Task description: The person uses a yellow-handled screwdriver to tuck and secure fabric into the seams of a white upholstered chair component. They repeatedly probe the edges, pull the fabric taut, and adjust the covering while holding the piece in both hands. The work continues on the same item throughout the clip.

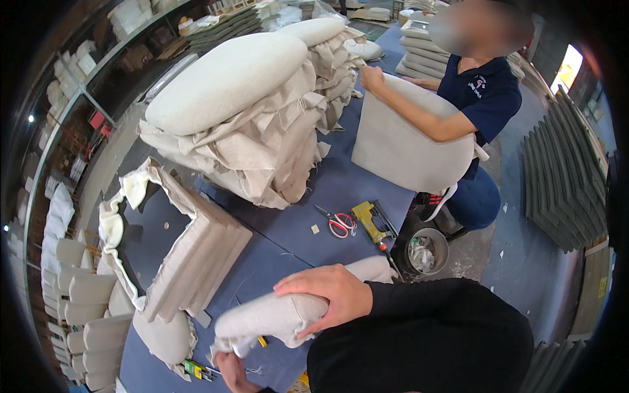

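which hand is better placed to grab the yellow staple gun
Probably the right hand: it grips the cushion, nearer the yellow staple gun; the left hand is farther off, at the cushion's lower-left edge.

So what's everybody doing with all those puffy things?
One person grips a beige padded piece with the right hand, while the left hand is at the loose cloth on its near end. Another person has an arm across a big beige panel. Scissors and a yellow staple gun lie on the blue table.
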Available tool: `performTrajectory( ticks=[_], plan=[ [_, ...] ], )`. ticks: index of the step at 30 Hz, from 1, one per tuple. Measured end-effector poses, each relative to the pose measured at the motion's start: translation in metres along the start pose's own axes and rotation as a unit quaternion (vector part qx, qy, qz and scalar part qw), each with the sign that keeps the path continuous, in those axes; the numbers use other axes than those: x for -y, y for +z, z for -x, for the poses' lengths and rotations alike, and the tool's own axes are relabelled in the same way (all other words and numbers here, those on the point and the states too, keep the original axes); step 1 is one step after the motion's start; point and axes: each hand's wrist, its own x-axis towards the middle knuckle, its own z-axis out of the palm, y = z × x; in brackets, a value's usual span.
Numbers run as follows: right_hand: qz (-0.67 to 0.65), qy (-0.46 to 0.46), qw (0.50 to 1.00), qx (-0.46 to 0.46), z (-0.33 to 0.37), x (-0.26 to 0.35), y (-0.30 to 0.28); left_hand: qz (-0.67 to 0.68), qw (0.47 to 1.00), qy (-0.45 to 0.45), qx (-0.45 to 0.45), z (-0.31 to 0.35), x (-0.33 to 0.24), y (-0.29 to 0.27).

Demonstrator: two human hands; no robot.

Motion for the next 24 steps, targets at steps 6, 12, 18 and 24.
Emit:
performTrajectory(
  ticks=[6, 12, 18, 24],
  plan=[
    [-0.023, -0.038, 0.998, 0.044, -0.013, -0.005, 0.006, -0.060, 0.997, -0.039, 0.039, 0.040, 0.027, -0.067],
    [-0.032, -0.055, 0.985, 0.158, -0.031, 0.008, 0.011, -0.015, 0.994, 0.003, -0.105, 0.048, 0.021, -0.016],
    [0.006, -0.050, 0.986, 0.161, -0.025, -0.012, 0.006, -0.055, 0.994, 0.068, 0.058, 0.110, -0.044, -0.024],
    [0.082, 0.003, 0.991, 0.105, -0.016, 0.009, 0.015, 0.146, 0.885, 0.439, 0.054, 0.140, -0.100, -0.006]
  ],
)
